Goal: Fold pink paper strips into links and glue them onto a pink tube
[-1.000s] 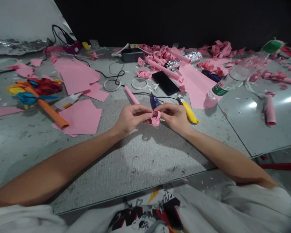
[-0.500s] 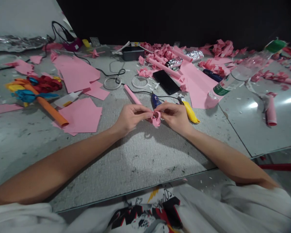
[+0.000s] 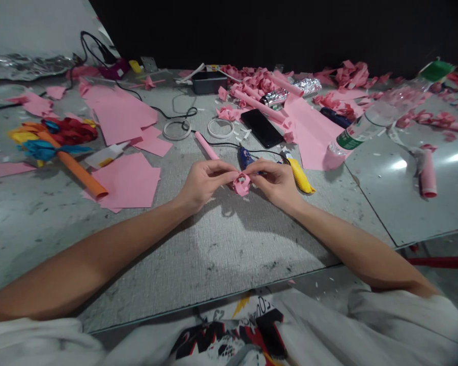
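Observation:
Between my hands, above the grey table, is a small curled pink paper flower. My left hand pinches its left edge between thumb and fingers. On the other side my right hand pinches its upper right edge. Part of the flower is hidden by the fingertips. Just behind the hands lies a pink paper tube, its near end covered by my left hand. A blue glue gun sits beyond my right hand, and a yellow-handled tool lies to the right of it.
A black phone, two white rings and a cable lie behind the hands. Pink paper sheets and an orange tube with coloured paper are at left. A plastic bottle lies tilted at right. Crumpled pink paper covers the back.
The flower has turned between my fingers and shifted slightly left, looking rounder and more closed now. My fingertips have moved a little; everything else on the table stays put.

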`<action>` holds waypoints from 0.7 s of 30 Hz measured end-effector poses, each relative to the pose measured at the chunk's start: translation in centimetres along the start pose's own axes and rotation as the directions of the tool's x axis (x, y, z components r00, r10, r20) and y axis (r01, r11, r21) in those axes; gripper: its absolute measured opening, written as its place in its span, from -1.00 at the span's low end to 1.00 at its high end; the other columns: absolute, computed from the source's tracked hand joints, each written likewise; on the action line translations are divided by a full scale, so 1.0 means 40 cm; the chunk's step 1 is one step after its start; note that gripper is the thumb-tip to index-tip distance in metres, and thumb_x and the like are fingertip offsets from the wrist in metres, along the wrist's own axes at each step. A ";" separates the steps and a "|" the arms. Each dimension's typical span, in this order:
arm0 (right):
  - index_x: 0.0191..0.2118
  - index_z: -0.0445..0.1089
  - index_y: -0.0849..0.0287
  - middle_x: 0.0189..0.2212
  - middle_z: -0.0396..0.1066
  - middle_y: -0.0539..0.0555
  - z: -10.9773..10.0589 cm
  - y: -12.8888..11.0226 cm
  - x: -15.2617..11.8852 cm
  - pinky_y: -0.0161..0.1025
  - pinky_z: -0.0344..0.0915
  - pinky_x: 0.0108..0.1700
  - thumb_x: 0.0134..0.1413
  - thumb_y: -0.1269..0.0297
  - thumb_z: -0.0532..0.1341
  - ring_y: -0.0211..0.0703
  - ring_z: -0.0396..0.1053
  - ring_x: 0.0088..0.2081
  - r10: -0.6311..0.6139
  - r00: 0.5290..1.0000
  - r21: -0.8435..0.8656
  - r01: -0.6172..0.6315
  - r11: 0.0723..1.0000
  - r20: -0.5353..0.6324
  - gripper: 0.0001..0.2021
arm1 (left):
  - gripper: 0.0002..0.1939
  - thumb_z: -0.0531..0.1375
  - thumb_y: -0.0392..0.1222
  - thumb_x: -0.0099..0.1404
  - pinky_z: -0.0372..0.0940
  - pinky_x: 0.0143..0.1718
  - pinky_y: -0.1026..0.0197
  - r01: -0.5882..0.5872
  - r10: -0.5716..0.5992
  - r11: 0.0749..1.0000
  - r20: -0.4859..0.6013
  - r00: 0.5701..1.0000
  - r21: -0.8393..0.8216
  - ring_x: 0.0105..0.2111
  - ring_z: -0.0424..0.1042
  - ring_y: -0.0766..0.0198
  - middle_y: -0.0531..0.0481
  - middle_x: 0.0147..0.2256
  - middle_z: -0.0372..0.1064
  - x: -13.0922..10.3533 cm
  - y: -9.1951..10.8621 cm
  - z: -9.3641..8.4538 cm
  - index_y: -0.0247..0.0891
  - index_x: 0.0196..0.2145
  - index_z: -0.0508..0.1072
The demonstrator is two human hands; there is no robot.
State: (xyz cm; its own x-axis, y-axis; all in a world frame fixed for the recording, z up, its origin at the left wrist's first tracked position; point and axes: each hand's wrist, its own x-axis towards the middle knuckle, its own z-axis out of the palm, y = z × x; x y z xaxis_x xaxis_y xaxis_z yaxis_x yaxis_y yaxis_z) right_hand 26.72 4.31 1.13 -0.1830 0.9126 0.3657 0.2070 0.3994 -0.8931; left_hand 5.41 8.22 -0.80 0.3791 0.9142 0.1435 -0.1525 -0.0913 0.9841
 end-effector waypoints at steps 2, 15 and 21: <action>-0.21 0.69 0.08 -0.27 0.65 0.05 -0.002 -0.007 0.000 -0.15 0.43 -0.18 0.31 0.18 0.35 -0.13 0.53 -0.21 0.038 0.999 0.012 -0.039 0.999 0.038 -0.84 | -0.78 0.52 -0.07 0.21 0.54 -0.22 0.19 -0.021 0.021 0.999 -0.009 1.000 0.040 -0.32 0.63 0.22 -0.08 -0.31 0.68 0.000 0.007 -0.002 -0.25 -0.29 0.71; -0.23 0.69 0.11 -0.28 0.66 0.05 0.011 0.020 0.005 -0.14 0.52 -0.09 0.05 0.20 0.55 -0.17 0.56 -0.25 0.233 0.972 0.288 -0.217 0.933 -0.021 -0.82 | -0.84 0.49 -0.09 0.24 0.53 -0.25 0.18 -0.106 0.104 0.986 0.025 0.994 0.132 -0.32 0.61 0.21 -0.09 -0.29 0.68 0.001 0.020 0.001 -0.24 -0.31 0.73; -0.24 0.71 0.06 -0.27 0.67 0.04 0.009 0.030 0.008 -0.10 0.54 -0.05 0.04 0.22 0.54 -0.12 0.59 -0.21 0.277 0.959 0.329 -0.242 0.913 -0.062 -0.85 | -0.83 0.45 -0.11 0.29 0.59 -0.17 0.11 -0.110 0.105 0.978 0.037 0.994 0.180 -0.27 0.66 0.15 -0.11 -0.24 0.70 -0.013 0.033 0.006 -0.22 -0.20 0.75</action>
State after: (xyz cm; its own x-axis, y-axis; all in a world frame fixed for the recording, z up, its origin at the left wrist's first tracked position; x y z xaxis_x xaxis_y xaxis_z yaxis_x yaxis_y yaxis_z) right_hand 26.56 5.06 0.08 -0.0588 0.9911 0.1195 -0.0829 0.1144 -0.9900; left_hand 5.22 7.51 0.47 0.3946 0.8843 0.2496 -0.0265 -0.2606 0.9651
